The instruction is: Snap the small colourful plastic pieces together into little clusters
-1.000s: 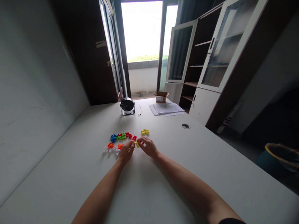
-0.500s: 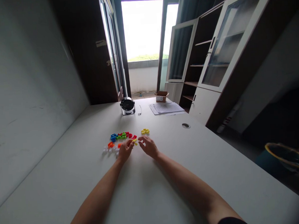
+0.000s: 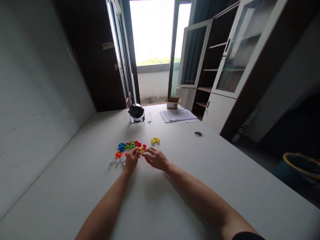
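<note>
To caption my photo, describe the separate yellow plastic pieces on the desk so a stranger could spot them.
On the white desk, look just beyond the person's right hand. A small yellow block cluster sits there, apart from the multicoloured blocks to its left.

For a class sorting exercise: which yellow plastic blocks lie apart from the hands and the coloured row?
The yellow blocks beyond the right hand. They lie alone, while the other yellow block sits between the hands, beside the left hand.
</note>
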Demonstrator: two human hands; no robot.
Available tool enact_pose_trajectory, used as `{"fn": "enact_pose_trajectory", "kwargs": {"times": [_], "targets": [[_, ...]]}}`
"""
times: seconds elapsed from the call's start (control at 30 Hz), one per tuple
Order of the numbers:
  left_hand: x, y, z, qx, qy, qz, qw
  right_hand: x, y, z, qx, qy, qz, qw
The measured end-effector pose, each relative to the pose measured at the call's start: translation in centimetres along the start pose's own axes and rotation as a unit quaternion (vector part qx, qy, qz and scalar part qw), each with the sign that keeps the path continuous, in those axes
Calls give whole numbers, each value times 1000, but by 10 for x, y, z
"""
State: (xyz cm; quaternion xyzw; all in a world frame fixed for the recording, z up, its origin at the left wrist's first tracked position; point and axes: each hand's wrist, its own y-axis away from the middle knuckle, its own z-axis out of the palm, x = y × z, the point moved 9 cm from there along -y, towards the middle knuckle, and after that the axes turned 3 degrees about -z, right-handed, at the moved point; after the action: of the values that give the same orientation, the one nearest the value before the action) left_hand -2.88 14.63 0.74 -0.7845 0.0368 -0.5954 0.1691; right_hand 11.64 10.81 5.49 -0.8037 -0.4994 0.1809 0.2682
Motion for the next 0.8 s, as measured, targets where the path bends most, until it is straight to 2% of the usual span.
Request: {"fn": "enact_pose_trajectory", "kwargs": {"times": [0.43, 0.8], "targets": [[6, 2, 0, -1, -43, 8, 999, -1, 0, 5, -33, 39, -1, 999], [5, 2, 0, -2, -76, 1, 997, 1, -2, 0, -10, 49, 17, 999]]}}
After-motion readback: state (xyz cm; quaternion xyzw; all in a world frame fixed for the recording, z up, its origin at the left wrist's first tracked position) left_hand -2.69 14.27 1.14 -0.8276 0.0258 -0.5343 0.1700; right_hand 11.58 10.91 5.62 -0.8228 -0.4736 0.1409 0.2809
